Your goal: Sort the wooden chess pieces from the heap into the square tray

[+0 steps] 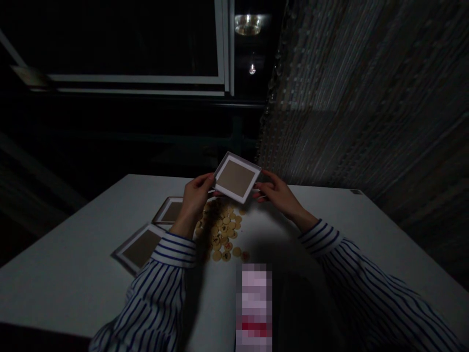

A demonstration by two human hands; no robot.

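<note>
Between my two hands a shallow box lid [237,178], pale-rimmed with a brown-grey inside, is held tilted above the table. My left hand [198,193] pinches its left edge, and my right hand [274,191] grips its right edge with the thumb on top. Below lies a loose heap of round wooden game pieces [223,229], some with red or dark characters on them. My left forearm and its shadow hide part of the heap. Left of it rest a similar shallow box part [168,211] and a larger one [141,247], partly behind my sleeve.
The white table [84,239] extends to both sides. A bead-string curtain [330,98] hangs behind its right side. A dark window with a pale frame [146,78] is at the back. A small dark patch [355,192] marks the far right corner. The room is dim.
</note>
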